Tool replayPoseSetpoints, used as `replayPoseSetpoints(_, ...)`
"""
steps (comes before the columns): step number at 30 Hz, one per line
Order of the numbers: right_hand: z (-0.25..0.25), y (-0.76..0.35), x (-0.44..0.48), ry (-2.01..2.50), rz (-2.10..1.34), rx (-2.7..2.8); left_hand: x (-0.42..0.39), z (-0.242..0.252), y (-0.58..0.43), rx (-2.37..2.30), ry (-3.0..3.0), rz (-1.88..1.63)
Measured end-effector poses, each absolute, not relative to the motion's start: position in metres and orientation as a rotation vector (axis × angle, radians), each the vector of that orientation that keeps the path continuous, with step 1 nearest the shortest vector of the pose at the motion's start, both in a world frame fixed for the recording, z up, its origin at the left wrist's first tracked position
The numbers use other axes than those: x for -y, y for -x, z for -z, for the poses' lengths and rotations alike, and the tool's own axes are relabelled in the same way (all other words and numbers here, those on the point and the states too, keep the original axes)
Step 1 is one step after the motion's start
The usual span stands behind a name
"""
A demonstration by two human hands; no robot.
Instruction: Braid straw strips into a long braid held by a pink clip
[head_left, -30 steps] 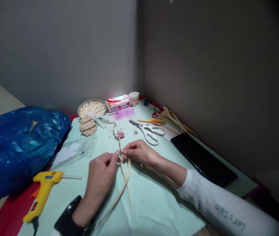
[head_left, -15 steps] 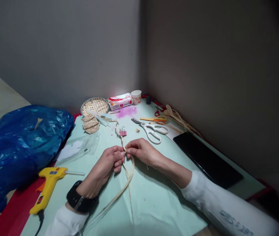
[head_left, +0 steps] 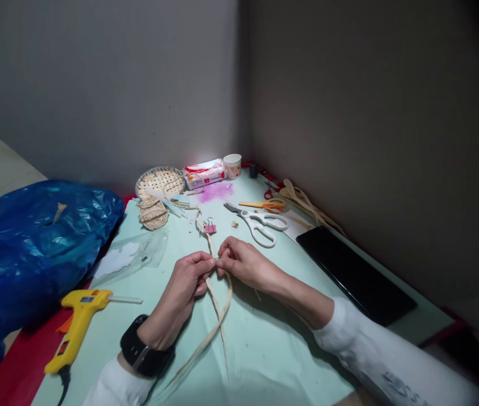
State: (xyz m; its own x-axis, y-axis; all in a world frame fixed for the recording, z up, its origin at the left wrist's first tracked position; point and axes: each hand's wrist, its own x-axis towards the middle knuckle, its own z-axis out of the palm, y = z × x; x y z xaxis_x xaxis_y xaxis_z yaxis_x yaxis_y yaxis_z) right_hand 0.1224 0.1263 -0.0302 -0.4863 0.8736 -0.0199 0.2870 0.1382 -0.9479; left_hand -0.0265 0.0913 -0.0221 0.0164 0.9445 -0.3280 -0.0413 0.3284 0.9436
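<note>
Fingertips of my left hand (head_left: 192, 274) and my right hand (head_left: 242, 261) meet at one spot, both pinching a pale braided straw cord (head_left: 211, 242). Beyond the hands the braid runs up past a pink binder clip (head_left: 209, 228) on the table. Loose straw strands (head_left: 206, 343) hang below the fingers, cross each other and trail toward me. One strand loops out beneath my right hand. A black watch sits on my left wrist. Exactly how the strands lie between the fingertips is hidden.
White-handled scissors (head_left: 260, 226) and orange scissors (head_left: 265, 206) lie to the right, near a black tablet-like slab (head_left: 353, 273). At left are a yellow glue gun (head_left: 76, 330), a blue plastic bag (head_left: 45, 248) and a coiled cord (head_left: 152, 213). A woven basket (head_left: 159, 181) and paper cup (head_left: 233, 166) stand behind.
The hands stay pinched together on the braid with small finger shifts. My left wrist has moved slightly right, and the view has shifted a little.
</note>
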Motion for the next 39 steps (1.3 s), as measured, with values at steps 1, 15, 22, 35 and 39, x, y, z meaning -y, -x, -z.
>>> replayPoseSetpoints(1, 0.032, -0.123, -0.128, 1.117, -1.428, 1.816, -0.091, 0.023, 0.027, -1.313, -0.928, -0.981)
replayPoseSetpoints(15, 0.034, -0.122, -0.109, 1.134, -1.331, 1.637, -0.088, 0.02, 0.025, -1.281, -0.896, -0.991)
replayPoseSetpoints(22, 0.027, -0.125, -0.108, 1.021, -1.37, 1.618, -0.088, 0.021, 0.026, -1.237, -0.908, -1.011)
replayPoseSetpoints(35, 0.025, -0.115, -0.071, 0.976, 0.281, 2.72, -0.082, 0.025, 0.031, -1.153, -0.934, -1.014)
replayPoseSetpoints(39, 0.023, -0.119, -0.077, 1.02, 0.135, 2.7, -0.084, 0.023, 0.034, -1.205, -0.954, -0.981)
